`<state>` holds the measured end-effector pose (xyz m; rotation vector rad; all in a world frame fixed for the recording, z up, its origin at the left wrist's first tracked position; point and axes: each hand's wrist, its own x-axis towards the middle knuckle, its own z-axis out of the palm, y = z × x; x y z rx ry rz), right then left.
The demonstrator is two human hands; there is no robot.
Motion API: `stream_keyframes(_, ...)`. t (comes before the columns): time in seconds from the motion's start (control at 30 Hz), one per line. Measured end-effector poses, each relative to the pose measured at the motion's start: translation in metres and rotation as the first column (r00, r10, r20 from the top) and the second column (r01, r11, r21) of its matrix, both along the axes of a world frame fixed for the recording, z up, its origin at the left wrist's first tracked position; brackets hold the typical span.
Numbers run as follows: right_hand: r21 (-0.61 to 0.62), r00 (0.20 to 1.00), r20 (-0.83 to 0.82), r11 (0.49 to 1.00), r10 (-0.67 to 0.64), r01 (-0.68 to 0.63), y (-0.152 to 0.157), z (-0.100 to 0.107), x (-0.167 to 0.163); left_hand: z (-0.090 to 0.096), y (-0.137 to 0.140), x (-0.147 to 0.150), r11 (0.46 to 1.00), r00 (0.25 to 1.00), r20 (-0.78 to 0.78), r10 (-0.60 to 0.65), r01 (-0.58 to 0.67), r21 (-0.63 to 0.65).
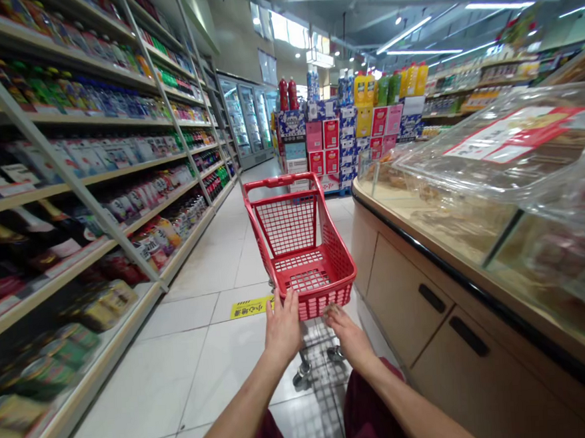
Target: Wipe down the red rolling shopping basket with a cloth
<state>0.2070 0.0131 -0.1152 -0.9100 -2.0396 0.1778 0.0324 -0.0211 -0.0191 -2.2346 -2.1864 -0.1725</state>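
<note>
A red plastic shopping cart stands in the aisle straight ahead, its basket holding nothing. My left hand is at the near left corner of the basket, fingers stretched out and lying against the plastic. Lower down, by the near right corner, my right hand has its fingers slightly bent and apart at the basket's bottom edge. Whether the right fingertips press on the plastic is hard to tell. Under the basket, a caster wheel shows between my forearms.
Shelves of drinks line the left side. A wooden display counter with plastic-wrapped goods runs close along the right. Stacked drink cartons stand ahead, with glass-door coolers behind. A yellow sticker marks the tiled floor.
</note>
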Motion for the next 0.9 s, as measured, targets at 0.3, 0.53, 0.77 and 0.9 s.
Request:
stream_keyframes(0.3, 0.048, 0.954, -0.198, 0.97, -0.225, 0.238, 0.025, 0.021, 0.014, 0.009, 0.004, -0.011, 0.998, 0.992, 0.123, 0.007, -0.016, 0.069)
stream_keyframes(0.53, -0.021, 0.987, -0.052, 0.988, -0.154, 0.153, 0.019, 0.003, 0.017, 0.001, 0.0, -0.018, 0.998, 0.986, 0.169, 0.01, -0.022, 0.065)
stream_keyframes(0.77, -0.076, 0.971, -0.069, 0.971, -0.23, 0.225, 0.031, 0.009, 0.014, 0.005, -0.002, -0.016, 0.998, 0.973, 0.223, 0.067, -0.064, -0.019)
stream_keyframes(0.9, -0.114, 0.989, -0.006, 0.983, -0.146, 0.144, 0.021, 0.007, 0.007, 0.005, -0.006, -0.017, 0.999, 0.971, 0.234, 0.053, -0.048, -0.026)
